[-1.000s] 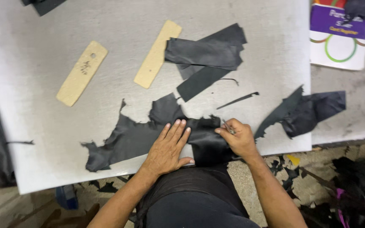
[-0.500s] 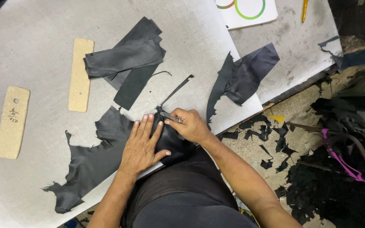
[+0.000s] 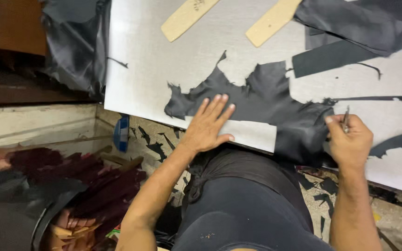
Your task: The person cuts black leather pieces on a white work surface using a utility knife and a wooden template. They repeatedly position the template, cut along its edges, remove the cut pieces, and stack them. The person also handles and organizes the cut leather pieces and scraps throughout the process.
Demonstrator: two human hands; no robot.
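- Left hand lies flat, fingers spread and open, pressing on the worktop at its near edge; fingertips rest on the ragged black leather piece, pointing toward 1 o'clock
- That black leather piece sprawls across the middle of the pale worktop; its jagged edges run out toward 9 o'clock, and its right end droops over the near edge at 5 o'clock
- Right hand sits at 3 o'clock from the left one, curled closed around a thin metal cutting tool; the tool's tip meets the leather's right end; whether it is a blade or a scriber, I cannot tell
- A thin black strip runs off toward 3 o'clock just above that hand
- Up at 12 o'clock lie two tan pattern pieces, angled side by side; a dark rectangular offcut and folded black leather sit at 1 o'clock
- Down on the floor at 8 o'clock, a heap of dark red and black scraps; small black trimmings scatter under the worktop's edge
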